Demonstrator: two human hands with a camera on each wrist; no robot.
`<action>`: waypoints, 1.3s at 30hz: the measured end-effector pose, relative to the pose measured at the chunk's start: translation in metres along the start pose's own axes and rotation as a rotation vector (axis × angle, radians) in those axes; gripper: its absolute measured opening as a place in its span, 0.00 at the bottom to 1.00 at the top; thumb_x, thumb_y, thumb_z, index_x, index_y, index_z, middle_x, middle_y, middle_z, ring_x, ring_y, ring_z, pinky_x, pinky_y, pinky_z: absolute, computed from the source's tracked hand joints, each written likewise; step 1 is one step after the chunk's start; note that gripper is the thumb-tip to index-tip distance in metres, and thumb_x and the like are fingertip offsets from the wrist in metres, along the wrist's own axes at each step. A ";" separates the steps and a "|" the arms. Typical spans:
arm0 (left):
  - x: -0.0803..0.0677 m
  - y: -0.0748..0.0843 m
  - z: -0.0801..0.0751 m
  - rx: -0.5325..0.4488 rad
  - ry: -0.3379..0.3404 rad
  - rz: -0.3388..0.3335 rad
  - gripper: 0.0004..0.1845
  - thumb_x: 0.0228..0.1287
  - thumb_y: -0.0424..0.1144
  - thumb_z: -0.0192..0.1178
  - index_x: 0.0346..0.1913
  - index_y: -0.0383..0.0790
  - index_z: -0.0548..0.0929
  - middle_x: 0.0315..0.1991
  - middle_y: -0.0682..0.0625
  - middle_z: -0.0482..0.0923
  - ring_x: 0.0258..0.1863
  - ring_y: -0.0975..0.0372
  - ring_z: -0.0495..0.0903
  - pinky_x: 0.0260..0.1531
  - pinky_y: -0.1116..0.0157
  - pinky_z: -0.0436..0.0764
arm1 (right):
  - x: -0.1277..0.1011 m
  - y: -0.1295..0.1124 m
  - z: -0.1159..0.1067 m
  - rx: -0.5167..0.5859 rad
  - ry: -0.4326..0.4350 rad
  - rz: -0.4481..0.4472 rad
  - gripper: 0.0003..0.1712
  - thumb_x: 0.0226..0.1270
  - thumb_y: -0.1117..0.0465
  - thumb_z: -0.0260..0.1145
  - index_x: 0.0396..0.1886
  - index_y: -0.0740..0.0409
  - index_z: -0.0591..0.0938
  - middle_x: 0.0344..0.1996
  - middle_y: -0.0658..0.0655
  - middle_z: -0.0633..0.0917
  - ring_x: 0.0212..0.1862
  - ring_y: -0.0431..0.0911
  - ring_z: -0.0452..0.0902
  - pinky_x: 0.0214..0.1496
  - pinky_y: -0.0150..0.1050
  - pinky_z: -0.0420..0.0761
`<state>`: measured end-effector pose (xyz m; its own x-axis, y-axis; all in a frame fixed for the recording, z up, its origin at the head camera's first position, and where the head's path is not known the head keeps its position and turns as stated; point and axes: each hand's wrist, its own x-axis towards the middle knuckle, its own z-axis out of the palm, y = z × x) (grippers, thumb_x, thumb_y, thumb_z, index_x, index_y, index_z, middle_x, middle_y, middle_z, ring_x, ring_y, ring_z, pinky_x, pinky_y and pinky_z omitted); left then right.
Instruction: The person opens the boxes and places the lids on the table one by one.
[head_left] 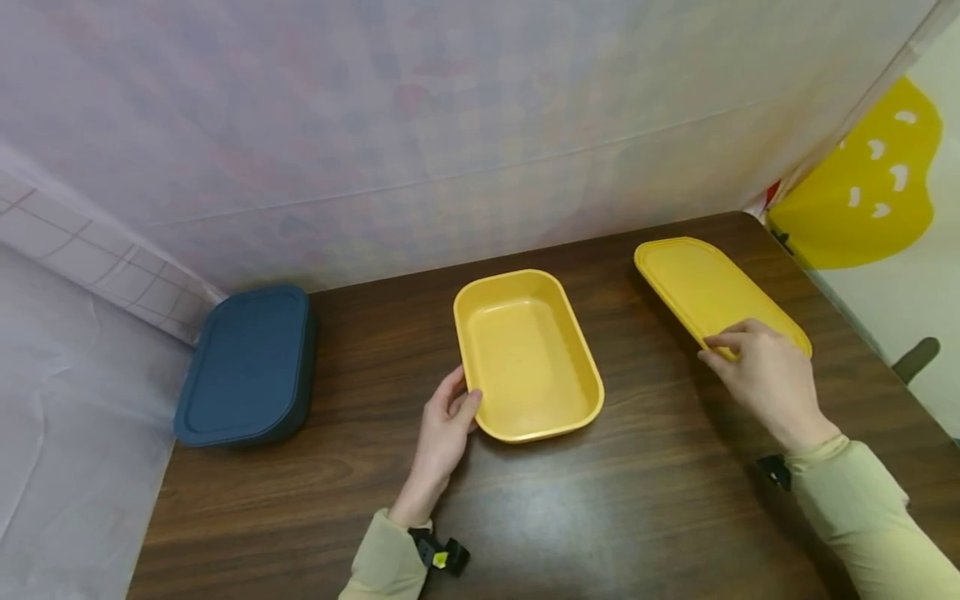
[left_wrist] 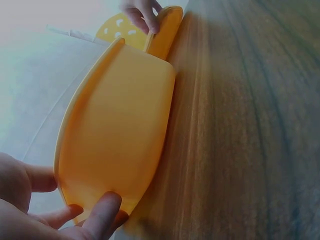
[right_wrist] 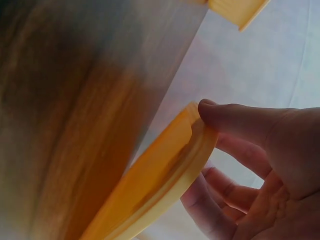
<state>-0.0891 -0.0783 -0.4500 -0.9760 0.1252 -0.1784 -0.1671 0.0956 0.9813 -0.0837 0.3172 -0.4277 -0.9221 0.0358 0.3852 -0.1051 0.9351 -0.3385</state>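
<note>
A yellow rectangular food container (head_left: 525,358) with rounded corners stands uncovered in the middle of the table, nothing inside it. My left hand (head_left: 442,429) grips its near left rim, thumb over the edge and fingers against the outer wall (left_wrist: 115,120). To the right, my right hand (head_left: 768,375) pinches the edge of a yellow lid (head_left: 712,287) between thumb and fingers. In the right wrist view the lid (right_wrist: 160,185) is tilted, its near edge raised off the wood. The lid's far part seems low at the table; whether it touches is unclear.
A dark blue container with its lid on (head_left: 247,367) stands at the left of the wooden table (head_left: 360,500). Pale patterned cloth (head_left: 420,125) hangs behind the table's back edge. A yellow shape with white marks (head_left: 870,183) is on the right.
</note>
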 end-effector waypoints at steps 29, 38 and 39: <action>-0.001 0.001 -0.002 0.018 -0.021 -0.008 0.28 0.83 0.37 0.52 0.80 0.36 0.64 0.78 0.34 0.68 0.71 0.43 0.79 0.51 0.61 0.88 | 0.019 0.011 0.015 -0.014 -0.396 0.088 0.13 0.66 0.63 0.73 0.43 0.71 0.89 0.42 0.74 0.89 0.43 0.73 0.85 0.43 0.67 0.82; -0.001 0.002 -0.003 0.022 -0.026 -0.009 0.29 0.83 0.37 0.52 0.81 0.36 0.63 0.78 0.35 0.67 0.71 0.43 0.78 0.52 0.60 0.88 | 0.024 0.012 0.014 0.004 -0.436 0.104 0.15 0.68 0.63 0.71 0.45 0.72 0.89 0.44 0.74 0.90 0.46 0.74 0.85 0.47 0.67 0.81; -0.001 0.002 -0.003 0.023 -0.026 -0.010 0.29 0.83 0.37 0.52 0.80 0.36 0.64 0.78 0.35 0.67 0.71 0.44 0.78 0.52 0.60 0.88 | 0.024 0.012 0.014 0.006 -0.439 0.104 0.15 0.68 0.63 0.71 0.45 0.72 0.89 0.44 0.75 0.90 0.47 0.74 0.85 0.47 0.67 0.81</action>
<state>-0.0892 -0.0817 -0.4475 -0.9703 0.1493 -0.1902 -0.1733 0.1193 0.9776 -0.1125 0.3246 -0.4346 -0.9984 -0.0243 -0.0513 -0.0042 0.9324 -0.3614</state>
